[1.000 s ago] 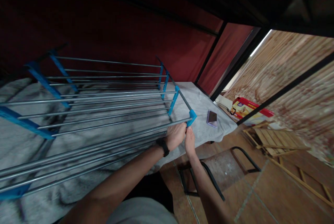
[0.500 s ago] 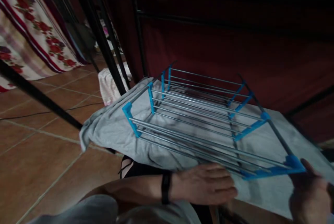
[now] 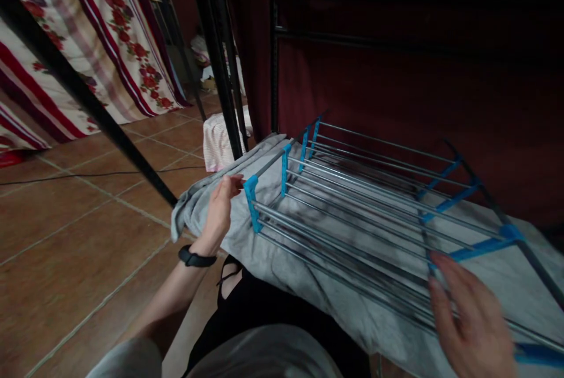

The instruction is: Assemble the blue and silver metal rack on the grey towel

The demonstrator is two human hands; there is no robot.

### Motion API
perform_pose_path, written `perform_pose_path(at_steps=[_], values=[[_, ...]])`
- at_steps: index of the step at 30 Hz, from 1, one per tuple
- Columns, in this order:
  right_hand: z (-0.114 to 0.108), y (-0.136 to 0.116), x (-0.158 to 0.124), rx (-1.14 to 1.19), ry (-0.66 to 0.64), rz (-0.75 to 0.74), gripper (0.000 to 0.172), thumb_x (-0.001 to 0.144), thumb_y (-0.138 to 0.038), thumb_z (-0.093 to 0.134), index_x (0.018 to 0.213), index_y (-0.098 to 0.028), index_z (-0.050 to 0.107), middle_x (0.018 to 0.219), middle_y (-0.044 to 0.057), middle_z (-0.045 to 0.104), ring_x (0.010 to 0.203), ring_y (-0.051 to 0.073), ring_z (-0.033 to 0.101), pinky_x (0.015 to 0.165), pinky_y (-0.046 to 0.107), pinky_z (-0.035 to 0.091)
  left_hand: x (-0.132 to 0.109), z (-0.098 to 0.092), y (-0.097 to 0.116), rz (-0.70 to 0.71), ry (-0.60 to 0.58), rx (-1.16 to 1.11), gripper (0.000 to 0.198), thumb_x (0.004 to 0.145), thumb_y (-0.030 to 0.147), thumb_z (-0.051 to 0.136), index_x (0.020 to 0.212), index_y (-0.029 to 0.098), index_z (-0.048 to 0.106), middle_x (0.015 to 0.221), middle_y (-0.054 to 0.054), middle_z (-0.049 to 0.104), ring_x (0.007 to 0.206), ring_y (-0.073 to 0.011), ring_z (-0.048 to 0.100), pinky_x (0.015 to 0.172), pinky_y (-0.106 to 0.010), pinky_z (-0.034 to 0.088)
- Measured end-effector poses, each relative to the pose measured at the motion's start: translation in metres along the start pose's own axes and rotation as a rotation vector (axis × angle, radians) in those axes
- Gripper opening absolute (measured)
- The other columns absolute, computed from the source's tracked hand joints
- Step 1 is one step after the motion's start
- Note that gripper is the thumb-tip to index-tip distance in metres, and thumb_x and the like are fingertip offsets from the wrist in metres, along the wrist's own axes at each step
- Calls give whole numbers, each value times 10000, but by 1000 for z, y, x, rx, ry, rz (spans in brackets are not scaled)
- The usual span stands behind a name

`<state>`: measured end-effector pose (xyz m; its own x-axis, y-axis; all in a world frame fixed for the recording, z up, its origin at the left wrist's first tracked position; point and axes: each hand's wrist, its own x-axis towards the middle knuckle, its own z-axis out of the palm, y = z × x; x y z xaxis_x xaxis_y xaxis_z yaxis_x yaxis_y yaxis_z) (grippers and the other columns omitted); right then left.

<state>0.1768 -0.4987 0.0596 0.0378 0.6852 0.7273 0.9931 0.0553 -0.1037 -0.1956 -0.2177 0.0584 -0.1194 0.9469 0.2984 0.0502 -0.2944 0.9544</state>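
Observation:
A shoe rack-like frame (image 3: 352, 187) of thin metal rods with blue plastic connectors lies on a grey cloth. My left hand (image 3: 221, 204), with a dark band at the wrist, is at the frame's near left corner. Its fingers stretch out toward the blue end connector (image 3: 251, 190), their tips partly behind it. On the right, my right hand (image 3: 473, 316) is over the near rods, slightly blurred. Its thumb and forefinger close around a small bluish part at the lower tube of the frame's right side.
The grey cloth (image 3: 238, 225) covers a low surface before me. Black metal posts (image 3: 220, 66) stand at the left, with a dark red cloth (image 3: 396, 84) behind. A flowered curtain (image 3: 118, 31) hangs beyond the tiled floor (image 3: 88, 213), where a thin cable runs.
My left hand has swung from the near middle to the frame's left corner. My right hand has left the near right corner and moved inward along the frame. The view has turned left.

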Motion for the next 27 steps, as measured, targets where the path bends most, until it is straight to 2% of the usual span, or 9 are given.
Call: perform_pose_path(at_steps=[2,4,7,9,12,16,20,23,27], values=[[32,-30,19,5,-133,-147,527,1014,-290,451,1533,-260,370,1307,120,624,1193,299,585,1081,552,385,7,8,-3,-71,-124,-44,590,962,616,364,1017,124,686,948,-106,728,925,-219,667,830,-320,521],[57,-55,33,-21,-238,-238,472,1032,-265,416,1498,-194,399,1258,122,649,1123,269,616,1076,527,379,8,16,0,-140,-223,-86,662,935,673,343,974,113,695,842,-111,727,852,-229,676,740,-309,525],[77,-73,44,-97,-306,-263,375,1033,-222,412,1387,-148,511,1075,112,692,915,226,647,911,418,460,7,23,10,-230,-314,-167,729,907,723,305,959,104,688,734,-105,704,737,-223,667,622,-293,502],[79,-75,48,-118,-306,-249,329,1033,-211,412,1320,-152,561,971,93,687,808,205,632,792,371,464,7,24,15,-267,-337,-183,725,893,735,315,959,113,682,708,-91,690,685,-206,652,586,-281,483],[76,-73,54,-100,-266,-237,305,1040,-234,407,1276,-169,589,935,81,676,763,187,621,729,339,450,9,24,16,-296,-334,-155,674,887,717,347,942,133,680,685,-68,671,630,-186,625,551,-271,455],[73,-72,58,-99,-220,-230,289,1038,-256,427,1246,-176,612,913,68,669,768,181,624,721,326,444,13,26,12,-273,-316,-112,523,897,587,387,895,164,694,659,-50,654,576,-171,584,527,-273,428],[76,-72,57,-103,-223,-226,287,1033,-249,439,1245,-173,617,910,64,672,772,186,620,734,329,436,18,25,12,-260,-371,-95,426,875,466,423,907,151,708,657,-46,657,526,-153,535,525,-273,425],[77,-70,55,-106,-214,-225,297,1037,-253,428,1252,-179,620,932,73,681,799,194,623,738,328,431,20,26,17,-266,-433,-28,416,869,424,399,922,154,712,637,-31,649,517,-154,538,535,-273,439],[77,-67,55,-91,-216,-229,302,1042,-251,415,1249,-185,625,932,74,687,801,191,623,735,323,427,19,29,20,-242,-430,39,424,883,455,383,876,181,707,627,-14,627,493,-142,514,521,-265,426]])
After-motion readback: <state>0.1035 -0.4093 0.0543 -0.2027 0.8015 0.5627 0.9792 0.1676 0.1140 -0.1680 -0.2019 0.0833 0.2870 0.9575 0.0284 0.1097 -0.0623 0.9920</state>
